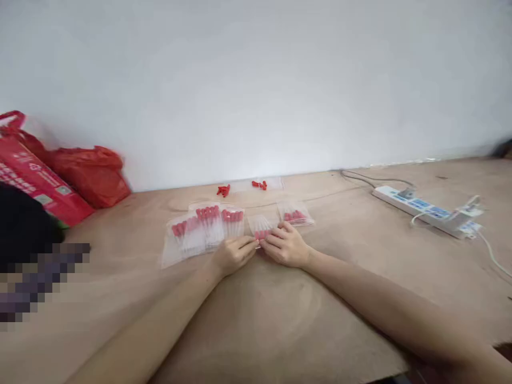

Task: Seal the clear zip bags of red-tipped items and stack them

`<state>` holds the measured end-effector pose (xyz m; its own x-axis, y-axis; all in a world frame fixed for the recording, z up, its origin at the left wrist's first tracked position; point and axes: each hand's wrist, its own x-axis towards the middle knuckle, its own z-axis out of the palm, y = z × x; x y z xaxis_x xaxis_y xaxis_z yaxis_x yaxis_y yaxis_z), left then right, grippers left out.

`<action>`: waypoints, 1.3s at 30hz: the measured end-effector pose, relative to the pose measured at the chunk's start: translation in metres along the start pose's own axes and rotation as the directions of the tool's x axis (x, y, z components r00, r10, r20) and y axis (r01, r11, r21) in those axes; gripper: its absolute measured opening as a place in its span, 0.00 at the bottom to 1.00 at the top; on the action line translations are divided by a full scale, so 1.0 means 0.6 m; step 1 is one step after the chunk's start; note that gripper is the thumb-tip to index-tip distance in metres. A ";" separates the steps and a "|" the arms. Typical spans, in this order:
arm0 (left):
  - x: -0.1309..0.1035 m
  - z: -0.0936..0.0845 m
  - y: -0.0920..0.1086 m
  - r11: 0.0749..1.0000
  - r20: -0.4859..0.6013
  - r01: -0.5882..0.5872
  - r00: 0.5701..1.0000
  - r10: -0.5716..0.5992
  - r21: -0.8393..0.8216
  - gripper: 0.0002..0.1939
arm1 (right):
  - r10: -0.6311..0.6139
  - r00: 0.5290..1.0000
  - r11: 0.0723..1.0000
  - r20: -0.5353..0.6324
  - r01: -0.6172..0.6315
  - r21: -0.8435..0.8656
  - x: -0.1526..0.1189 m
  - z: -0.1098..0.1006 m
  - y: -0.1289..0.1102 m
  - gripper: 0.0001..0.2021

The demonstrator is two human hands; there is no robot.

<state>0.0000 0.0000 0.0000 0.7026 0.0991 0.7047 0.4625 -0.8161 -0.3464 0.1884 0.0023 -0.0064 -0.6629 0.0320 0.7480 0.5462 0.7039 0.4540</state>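
We see a broad brown desk [360, 277] running to the white wall, bare wood open on the near side. A row of clear bags [208, 226] of red-capped pieces lies side by side, caps toward the wall. Our left hand [234, 255] and right hand [286, 246] pinch a small bag [262, 228] at mid-desk, fingers closed on its near edge.

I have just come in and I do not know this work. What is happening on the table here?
A person sits at a wooden table and handles a small clear bag of red-tipped pieces with both hands: the left hand and the right hand meet on it. More filled bags lie in a row to the left, and one bag to the right. Loose red pieces lie near the wall. A power strip lies at the right, red bags at the left.
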 end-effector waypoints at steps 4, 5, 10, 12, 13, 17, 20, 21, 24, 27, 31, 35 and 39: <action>0.004 -0.006 0.000 1.000 -0.002 0.000 1.000 0.000 0.002 0.07 | -0.036 0.999 0.999 0.030 0.037 -0.028 0.001 -0.005 -0.001 0.08; 0.004 -0.007 0.001 1.000 0.000 0.004 1.000 -0.004 -0.001 0.07 | -0.047 0.998 0.998 0.039 0.049 -0.036 0.002 -0.007 0.000 0.08; 0.000 -0.010 0.004 0.998 0.017 0.053 0.998 -0.053 -0.029 0.07 | -0.081 0.994 0.993 0.068 0.086 -0.078 0.001 -0.014 0.002 0.10; -0.004 -0.011 0.004 0.997 0.017 0.068 0.998 -0.067 -0.043 0.07 | -0.086 0.994 0.991 0.074 0.092 -0.094 -0.003 -0.018 0.005 0.10; -0.005 -0.011 0.004 0.996 0.018 0.072 0.997 -0.071 -0.048 0.06 | -0.090 0.993 0.990 0.079 0.098 -0.101 -0.006 -0.020 0.007 0.10; -0.008 -0.013 0.003 0.994 0.010 0.096 0.995 -0.095 -0.051 0.06 | -0.084 0.987 0.983 0.136 0.104 -0.150 -0.024 -0.030 0.024 0.10; -0.006 -0.014 0.004 0.992 0.014 0.109 0.994 -0.108 -0.060 0.07 | -0.046 0.986 0.979 0.161 0.077 -0.191 -0.040 -0.038 0.036 0.09; -0.006 -0.014 0.005 0.992 0.020 0.111 0.994 -0.110 -0.064 0.07 | -0.041 0.985 0.978 0.166 0.073 -0.195 -0.044 -0.040 0.039 0.09; -0.007 -0.014 0.006 0.989 0.031 0.126 0.992 -0.124 -0.073 0.07 | -0.027 0.984 0.979 0.175 0.061 -0.195 -0.051 -0.046 0.042 0.09; -0.012 -0.011 0.004 0.985 0.054 0.146 0.988 -0.142 -0.091 0.07 | 0.009 0.987 0.980 0.158 0.022 -0.198 -0.053 -0.048 0.041 0.11; -0.011 -0.013 0.002 0.972 0.119 0.219 0.971 -0.208 -0.085 0.07 | 0.031 0.988 0.986 0.150 -0.006 -0.164 -0.053 -0.043 0.042 0.14; 0.003 -0.023 0.014 0.940 0.235 0.342 0.914 -0.332 -0.003 0.14 | 0.107 0.971 0.994 0.214 -0.106 -0.016 -0.057 -0.043 0.054 0.17; 0.024 -0.021 0.039 0.941 0.372 0.338 0.875 -0.309 -0.015 0.18 | 0.263 0.912 0.942 0.315 -0.313 0.120 -0.077 -0.057 0.080 0.16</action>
<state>0.0140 -0.0247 0.0097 0.6731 0.5508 0.4935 0.6651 -0.7426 -0.0784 0.2629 0.0103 -0.0026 -0.6222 0.4379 0.6489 0.6609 0.7381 0.1355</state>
